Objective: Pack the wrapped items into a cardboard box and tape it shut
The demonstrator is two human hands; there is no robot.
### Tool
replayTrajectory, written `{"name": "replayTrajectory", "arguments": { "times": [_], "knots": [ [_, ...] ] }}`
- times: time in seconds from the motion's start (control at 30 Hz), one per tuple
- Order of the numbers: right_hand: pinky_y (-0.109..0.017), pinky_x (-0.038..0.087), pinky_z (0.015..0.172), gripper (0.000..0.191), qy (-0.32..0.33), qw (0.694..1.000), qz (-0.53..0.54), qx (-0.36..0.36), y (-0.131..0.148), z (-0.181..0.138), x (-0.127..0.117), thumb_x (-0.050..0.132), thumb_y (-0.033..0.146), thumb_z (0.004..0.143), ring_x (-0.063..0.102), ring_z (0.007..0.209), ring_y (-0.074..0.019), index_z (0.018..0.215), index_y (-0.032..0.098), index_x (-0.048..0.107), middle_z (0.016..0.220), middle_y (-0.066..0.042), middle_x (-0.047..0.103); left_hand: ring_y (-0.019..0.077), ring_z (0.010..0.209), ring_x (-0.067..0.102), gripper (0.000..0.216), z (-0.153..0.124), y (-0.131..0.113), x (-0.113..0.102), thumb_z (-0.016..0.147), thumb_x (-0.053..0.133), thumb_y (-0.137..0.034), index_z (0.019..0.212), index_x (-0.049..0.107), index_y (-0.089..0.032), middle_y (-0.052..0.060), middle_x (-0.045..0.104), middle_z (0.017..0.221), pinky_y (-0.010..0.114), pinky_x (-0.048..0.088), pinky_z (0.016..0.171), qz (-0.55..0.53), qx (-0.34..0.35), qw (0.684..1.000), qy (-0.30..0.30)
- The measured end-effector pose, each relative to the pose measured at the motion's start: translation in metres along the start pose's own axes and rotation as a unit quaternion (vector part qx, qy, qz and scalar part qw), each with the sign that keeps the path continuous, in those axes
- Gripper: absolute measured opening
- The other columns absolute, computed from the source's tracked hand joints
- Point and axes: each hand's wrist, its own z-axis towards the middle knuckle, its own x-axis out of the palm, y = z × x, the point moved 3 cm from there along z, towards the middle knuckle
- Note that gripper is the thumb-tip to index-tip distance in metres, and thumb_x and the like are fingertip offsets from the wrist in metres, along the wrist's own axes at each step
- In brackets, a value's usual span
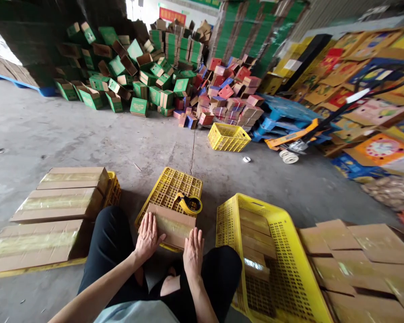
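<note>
A taped cardboard box (172, 225) lies between my hands on an upturned yellow crate (175, 184). My left hand (147, 237) rests flat over the box's left end, fingers stretched out and thumb along the near side. At the right end, my right hand (193, 252) touches the corner with its fingers extended. Neither hand is wrapped round the box. Just behind it, a yellow-and-black tape dispenser (189, 203) sits on the crate.
To the left, several taped boxes (55, 199) lie on a yellow crate. A large yellow crate (283, 224) on the right holds small cartons, with more flat cartons (363, 255) beyond. Farther off are another yellow crate (229, 138), a pallet jack (299, 137) and piled green boxes (138, 106).
</note>
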Motion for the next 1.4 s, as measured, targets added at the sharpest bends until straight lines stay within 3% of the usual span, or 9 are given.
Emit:
{"name": "replayTrajectory", "arguments": {
  "times": [0.2, 0.33, 0.47, 0.6, 0.83, 1.2, 1.3, 1.4],
  "knots": [
    [-0.060, 0.043, 0.120, 0.060, 0.022, 1.000, -0.004, 0.018, 0.016, 0.004, 0.008, 0.033, 0.043, 0.115, 0.052, 0.148, -0.0404, 0.158, 0.006, 0.051, 0.157, -0.028, 0.054, 0.0519, 0.162, 0.012, 0.099, 0.001, -0.014, 0.002, 0.100, 0.054, -0.067, 0.166, 0.030, 0.003, 0.034, 0.021, 0.173, 0.069, 0.022, 0.128, 0.009, 0.002, 1.000, -0.002],
    [-0.057, 0.047, 0.117, 0.061, 0.039, 0.999, -0.007, -0.030, 0.029, 0.010, 0.007, 0.033, 0.042, 0.114, 0.053, 0.147, -0.0402, 0.159, 0.004, 0.050, 0.157, -0.028, 0.053, 0.0531, 0.161, 0.016, 0.109, -0.001, -0.005, -0.002, 0.091, 0.063, -0.074, 0.166, 0.034, 0.000, 0.034, 0.024, 0.172, 0.068, 0.022, 0.128, 0.007, 0.026, 0.999, 0.019],
    [-0.058, 0.046, 0.118, 0.055, 0.072, 0.993, 0.010, -0.095, 0.054, 0.015, 0.009, 0.038, 0.038, 0.114, 0.052, 0.148, -0.0383, 0.160, 0.013, 0.051, 0.160, -0.021, 0.054, 0.0529, 0.161, 0.018, 0.114, -0.002, 0.001, -0.004, 0.085, 0.070, -0.074, 0.166, 0.035, -0.002, 0.033, 0.024, 0.172, 0.066, 0.022, 0.129, 0.006, 0.045, 0.998, 0.036],
    [-0.064, 0.043, 0.119, 0.051, 0.094, 0.991, 0.031, -0.085, 0.068, 0.020, 0.010, 0.043, 0.036, 0.112, 0.057, 0.143, -0.0390, 0.160, 0.021, 0.054, 0.158, -0.018, 0.057, 0.0510, 0.161, 0.020, 0.106, -0.002, 0.001, -0.002, 0.089, 0.066, -0.070, 0.164, 0.038, -0.002, 0.033, 0.028, 0.171, 0.065, 0.023, 0.128, 0.013, 0.037, 0.998, 0.039],
    [-0.049, 0.051, 0.117, 0.045, 0.092, 0.987, 0.068, -0.109, 0.051, 0.023, -0.007, 0.045, 0.036, 0.112, 0.060, 0.140, -0.0326, 0.151, 0.023, 0.064, 0.150, -0.014, 0.064, 0.0516, 0.160, 0.022, 0.106, -0.003, 0.001, -0.002, 0.090, 0.067, -0.069, 0.166, 0.035, -0.003, 0.035, 0.027, 0.171, 0.067, 0.025, 0.126, 0.033, 0.036, 0.998, 0.040],
    [-0.052, 0.055, 0.115, 0.040, 0.114, 0.982, 0.061, -0.137, 0.049, 0.014, -0.024, 0.050, 0.032, 0.110, 0.057, 0.144, -0.0349, 0.145, 0.022, 0.068, 0.147, -0.013, 0.067, 0.0536, 0.159, 0.024, 0.109, -0.004, 0.003, 0.001, 0.086, 0.073, -0.066, 0.167, 0.033, -0.005, 0.035, 0.026, 0.171, 0.070, 0.026, 0.125, 0.032, 0.029, 0.998, 0.054],
    [-0.054, 0.055, 0.116, 0.038, 0.091, 0.987, 0.075, -0.107, 0.052, 0.008, -0.024, 0.049, 0.032, 0.111, 0.059, 0.142, -0.0344, 0.142, 0.023, 0.070, 0.146, -0.013, 0.067, 0.0551, 0.160, 0.019, 0.109, -0.005, -0.004, 0.001, 0.082, 0.081, -0.062, 0.168, 0.035, -0.013, 0.030, 0.023, 0.174, 0.072, 0.027, 0.123, 0.042, 0.024, 0.997, 0.054],
    [-0.055, 0.055, 0.116, 0.038, 0.048, 0.991, 0.102, -0.074, 0.052, 0.002, -0.019, 0.045, 0.031, 0.113, 0.061, 0.141, -0.0328, 0.139, 0.020, 0.071, 0.143, -0.014, 0.069, 0.0511, 0.162, 0.017, 0.091, -0.010, -0.023, 0.004, 0.088, 0.080, -0.042, 0.167, 0.039, -0.027, 0.021, 0.022, 0.177, 0.071, 0.031, 0.122, 0.046, 0.058, 0.995, 0.071]
  ]
}}
